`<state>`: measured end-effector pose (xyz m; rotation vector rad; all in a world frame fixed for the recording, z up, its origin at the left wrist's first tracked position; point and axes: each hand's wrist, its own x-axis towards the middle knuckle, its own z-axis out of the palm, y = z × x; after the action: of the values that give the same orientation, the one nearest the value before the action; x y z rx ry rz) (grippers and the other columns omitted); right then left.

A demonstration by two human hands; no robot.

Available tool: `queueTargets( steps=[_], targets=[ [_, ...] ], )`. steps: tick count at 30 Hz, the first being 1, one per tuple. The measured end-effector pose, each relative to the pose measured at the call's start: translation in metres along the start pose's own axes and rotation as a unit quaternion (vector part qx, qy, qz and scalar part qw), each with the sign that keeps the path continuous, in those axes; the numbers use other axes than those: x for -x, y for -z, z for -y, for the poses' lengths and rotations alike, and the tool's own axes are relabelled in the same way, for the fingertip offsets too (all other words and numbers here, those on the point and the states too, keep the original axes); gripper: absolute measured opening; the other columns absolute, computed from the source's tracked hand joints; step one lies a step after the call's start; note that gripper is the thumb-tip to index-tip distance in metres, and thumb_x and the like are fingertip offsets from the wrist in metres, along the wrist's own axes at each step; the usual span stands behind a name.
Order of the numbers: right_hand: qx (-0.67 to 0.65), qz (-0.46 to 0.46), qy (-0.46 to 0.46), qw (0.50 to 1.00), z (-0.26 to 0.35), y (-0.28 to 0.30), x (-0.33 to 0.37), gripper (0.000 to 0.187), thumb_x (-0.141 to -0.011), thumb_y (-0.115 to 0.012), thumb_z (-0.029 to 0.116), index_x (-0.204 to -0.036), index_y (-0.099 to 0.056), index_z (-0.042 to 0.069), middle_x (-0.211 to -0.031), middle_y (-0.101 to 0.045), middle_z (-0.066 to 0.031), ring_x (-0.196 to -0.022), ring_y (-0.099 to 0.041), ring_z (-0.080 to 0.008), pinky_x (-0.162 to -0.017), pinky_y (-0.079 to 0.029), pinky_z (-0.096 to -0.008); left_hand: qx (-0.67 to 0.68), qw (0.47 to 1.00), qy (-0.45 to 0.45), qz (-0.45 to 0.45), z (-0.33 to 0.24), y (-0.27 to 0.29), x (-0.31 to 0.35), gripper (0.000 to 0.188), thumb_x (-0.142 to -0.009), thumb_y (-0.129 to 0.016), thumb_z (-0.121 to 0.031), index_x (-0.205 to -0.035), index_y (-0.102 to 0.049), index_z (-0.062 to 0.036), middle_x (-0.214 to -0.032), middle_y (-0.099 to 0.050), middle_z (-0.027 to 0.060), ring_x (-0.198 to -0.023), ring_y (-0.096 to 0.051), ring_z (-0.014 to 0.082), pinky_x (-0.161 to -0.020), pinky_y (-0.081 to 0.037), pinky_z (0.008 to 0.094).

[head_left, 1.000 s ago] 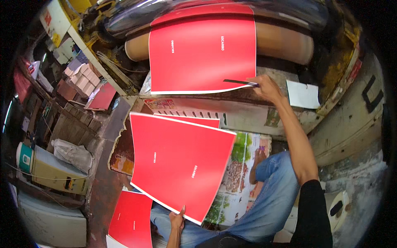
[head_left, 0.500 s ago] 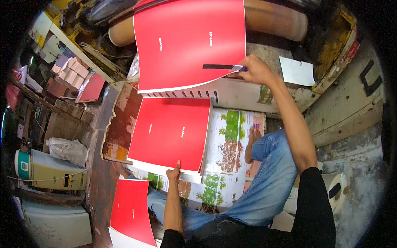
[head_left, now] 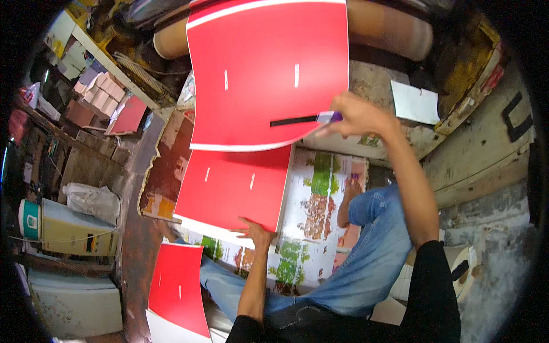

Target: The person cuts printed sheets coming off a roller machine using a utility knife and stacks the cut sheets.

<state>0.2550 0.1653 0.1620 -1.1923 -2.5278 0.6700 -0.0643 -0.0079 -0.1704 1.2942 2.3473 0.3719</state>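
A large red sheet (head_left: pixel 269 63) with a white border hangs in a curve from a machine at the top, its lower edge over the stack. My right hand (head_left: pixel 363 117) is closed at the sheet's lower right edge, round the purple-and-white end of a thin flat black strip (head_left: pixel 294 120); its exact kind I cannot tell. The strip lies across the sheet's face. Below, a stack of red sheets (head_left: pixel 229 197) with white margins sits between my legs. My left hand (head_left: pixel 257 233) rests at the stack's near edge, fingers spread, holding nothing.
Brown rollers (head_left: pixel 394 28) span the machine behind the sheet. More red sheets (head_left: pixel 177 286) lie by my left leg. A printed board (head_left: pixel 329 228) is under the stack. At left stand a teal-and-white bucket (head_left: pixel 30 219) and a grey bag (head_left: pixel 94 204). A white paper piece (head_left: pixel 414 102) lies right.
The hanging sheet has come down and toward me, showing its white upper border. My right hand and the strip moved down with it. My left hand slid right and its fingers spread.
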Motion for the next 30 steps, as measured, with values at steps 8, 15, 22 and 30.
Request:
queueTargets(
  steps=[8, 15, 22, 30],
  targets=[
    [-0.069, 0.281, 0.008, 0.957, 0.043, -0.007, 0.004, 0.036, -0.077, -0.078, 0.033, -0.076, -0.069, -0.001, -0.056, -0.063, -0.0074, -0.050, -0.063, -0.0146, -0.045, -0.048, -0.0284, 0.810, 0.281, -0.182, 0.481, -0.162, 0.115, 0.021, 0.084, -0.083, -0.071, -0.042, -0.142, -0.026, -0.0012, -0.147, -0.030, 0.0224, -0.134, -0.034, 0.0396, -0.108, -0.031, 0.0617],
    [-0.256, 0.178, -0.084, 0.946, 0.012, 0.049, 0.013, 0.030, -0.089, -0.065, 0.019, -0.115, -0.065, 0.003, -0.070, -0.068, -0.0049, -0.046, -0.054, -0.0051, -0.038, -0.040, -0.0196, 0.772, 0.605, -0.024, 0.195, -0.155, 0.127, 0.054, 0.059, -0.089, -0.064, 0.000, -0.138, -0.031, -0.0009, -0.131, -0.047, 0.0144, -0.118, -0.052, 0.0216, -0.102, -0.047, 0.0359],
    [-0.287, -0.451, -0.125, 0.836, -0.071, 0.056, -0.009, 0.031, -0.095, -0.058, 0.025, -0.111, -0.064, 0.000, -0.072, -0.065, -0.0055, -0.048, -0.052, -0.0053, -0.040, -0.039, -0.0200, 0.759, 0.617, -0.012, 0.207, -0.118, 0.136, 0.071, 0.059, -0.089, -0.063, -0.001, -0.138, -0.030, -0.0025, -0.128, -0.048, 0.0144, -0.116, -0.053, 0.0225, -0.100, -0.048, 0.0368],
    [-0.257, -0.355, -0.191, 0.878, -0.097, 0.033, -0.009, 0.029, -0.094, -0.059, 0.025, -0.109, -0.067, 0.001, -0.069, -0.064, -0.0046, -0.046, -0.053, -0.0069, -0.039, -0.039, -0.0227, 0.753, 0.630, 0.048, 0.182, -0.082, 0.146, 0.095, 0.060, -0.088, -0.064, 0.001, -0.138, -0.033, -0.0056, -0.130, -0.050, 0.0138, -0.116, -0.054, 0.0233, -0.098, -0.050, 0.0361]
  ],
)
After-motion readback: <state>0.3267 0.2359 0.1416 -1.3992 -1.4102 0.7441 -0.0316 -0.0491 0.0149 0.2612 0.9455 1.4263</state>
